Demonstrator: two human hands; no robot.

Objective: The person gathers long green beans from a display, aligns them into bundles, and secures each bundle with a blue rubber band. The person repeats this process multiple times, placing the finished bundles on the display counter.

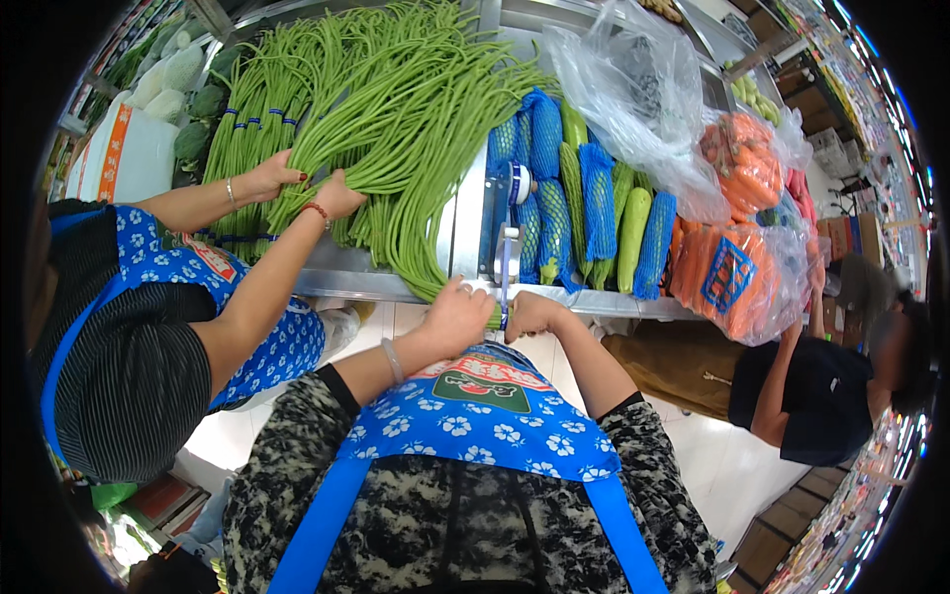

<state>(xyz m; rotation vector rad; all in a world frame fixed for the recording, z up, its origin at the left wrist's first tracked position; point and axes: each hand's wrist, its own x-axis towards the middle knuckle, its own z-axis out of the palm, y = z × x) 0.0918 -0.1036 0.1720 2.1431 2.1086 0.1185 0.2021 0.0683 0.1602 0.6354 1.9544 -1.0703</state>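
My left hand (459,315) is closed around the lower end of a bunch of long green beans (427,252), which trails up over the counter. At the bunch's end, my right hand (528,315) pinches near a strip of blue-purple tape (505,310). That tape runs down from a tape dispenser (508,241) with a roll (519,183), standing at the metal counter edge. My right fingertips are partly hidden. To the left lies a large pile of loose long beans (386,111), beside bunches bound with blue tape (252,122).
At left a co-worker's hands (312,189) grip long beans. Right of the dispenser lie net-wrapped gourds (553,223), a clear plastic bag (631,89) and bagged carrots (731,278). Another person (809,393) stands at the right by the carrots. The metal counter rim (616,306) runs before me.
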